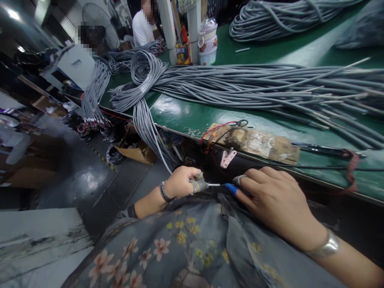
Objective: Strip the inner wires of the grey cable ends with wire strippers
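My left hand [183, 182], with finger cots and a dark bracelet, is closed in a pinch on a grey cable [163, 154]. This cable runs up to the coiled bundle on the bench. A thin pale cable end [214, 185] sticks out of the left fingertips toward the right hand. My right hand [273, 196], wearing a blue cover on one finger and a wide silver bangle, has its fingers pressed together at the tip of that end. Its fingertips partly hide the tip. Both hands are just above the apron [192, 244], below the bench edge.
Long grey cables [240, 86] lie across the green bench [177, 110], with a tied coil [144, 76] at left. Near the edge are a taped wooden block [255, 142], a pink clip [228, 158] and a black tool [321, 149]. A cardboard box [139, 150] sits below; a person [141, 28] is behind.
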{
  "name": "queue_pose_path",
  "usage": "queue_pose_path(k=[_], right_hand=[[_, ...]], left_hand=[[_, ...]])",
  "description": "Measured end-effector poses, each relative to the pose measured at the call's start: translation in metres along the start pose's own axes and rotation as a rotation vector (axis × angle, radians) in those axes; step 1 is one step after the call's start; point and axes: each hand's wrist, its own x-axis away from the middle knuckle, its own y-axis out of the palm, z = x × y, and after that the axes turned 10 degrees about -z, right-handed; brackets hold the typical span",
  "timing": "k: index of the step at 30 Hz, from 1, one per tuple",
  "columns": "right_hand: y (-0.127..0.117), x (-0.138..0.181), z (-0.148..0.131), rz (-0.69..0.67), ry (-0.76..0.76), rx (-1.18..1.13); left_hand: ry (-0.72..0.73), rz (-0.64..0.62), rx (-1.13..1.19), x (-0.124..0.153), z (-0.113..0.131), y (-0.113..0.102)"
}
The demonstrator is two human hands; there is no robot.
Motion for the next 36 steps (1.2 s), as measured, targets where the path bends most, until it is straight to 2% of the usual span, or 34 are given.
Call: queue_pose_path(k=[4,7,9,13,15,17,19,22,24,26,30,36], right_hand=[[0.0,0.001,-0.002,0.009,0.007,0.011],[0.006,0.003,0.0,-0.028,0.019,-0.085],[0.013,0.005,0.001,-0.095,0.029,-0.271],[0.03,0.008,-0.001,-0.26,0.11,-0.782],[0.037,0.009,-0.003,-0.265,0.179,-0.885],[0.041,0.009,-0.004,-0.219,0.231,-0.798],[0.042,0.009,-0.003,-0.173,0.24,-0.594],[0.04,0.01,-0.002,-0.201,0.101,-0.418],[0.036,0.011,-0.002,-0.255,-0.027,-0.475],[0.031,0.011,-0.002,-0.252,-0.043,-0.571],[0.022,0.008,0.003,-0.094,0.101,-0.717],[0.029,0.002,0.0,0.028,-0.019,-0.713]], left_hand=[[0.014,-0.002,0.021,0.0,-0.001,0.001],[0.021,-0.022,0.047,0.001,-0.001,0.0],[0.021,-0.039,0.054,0.002,0.0,0.0],[0.021,-0.061,0.044,0.005,0.001,0.001],[0.028,-0.075,0.02,0.005,0.001,0.003],[0.039,-0.077,0.007,0.004,0.001,0.004],[0.066,-0.067,0.024,0.002,0.001,0.005],[0.119,-0.001,0.092,-0.001,0.002,0.003],[0.125,0.059,0.127,-0.003,0.002,0.003],[0.096,0.087,0.146,-0.004,0.0,0.004],[0.034,0.058,0.144,-0.006,-0.003,0.006],[0.06,-0.041,0.222,-0.007,-0.002,0.003]])
